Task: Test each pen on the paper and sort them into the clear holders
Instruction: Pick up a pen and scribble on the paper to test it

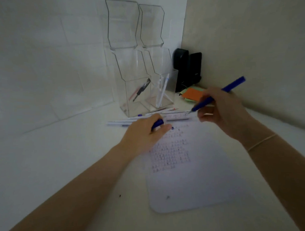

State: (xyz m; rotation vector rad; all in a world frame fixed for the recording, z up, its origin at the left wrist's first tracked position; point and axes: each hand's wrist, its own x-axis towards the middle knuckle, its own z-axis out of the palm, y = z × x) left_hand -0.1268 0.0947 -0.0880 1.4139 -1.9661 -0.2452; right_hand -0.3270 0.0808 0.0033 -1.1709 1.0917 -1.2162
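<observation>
My right hand (pixel 222 111) grips a blue pen (pixel 234 84), tip pointing down-left just above the far edge of the white paper (pixel 189 177). My left hand (pixel 144 132) rests on the paper's upper left corner and pinches a blue pen cap (pixel 158 123). The sheet carries rows of small blue scribbles. A pile of white pens (pixel 165 115) lies beyond the paper. Behind them stand two clear holders: the left holder (pixel 132 90) has a dark pen and a pink one, the right holder (pixel 159 84) has white pens.
Two black objects (pixel 186 68) stand in the corner by the wall. Orange and green sticky notes (pixel 192 94) lie in front of them. White tiled wall on the left, beige wall on the right. The white tabletop (pixel 60 164) extends to the left.
</observation>
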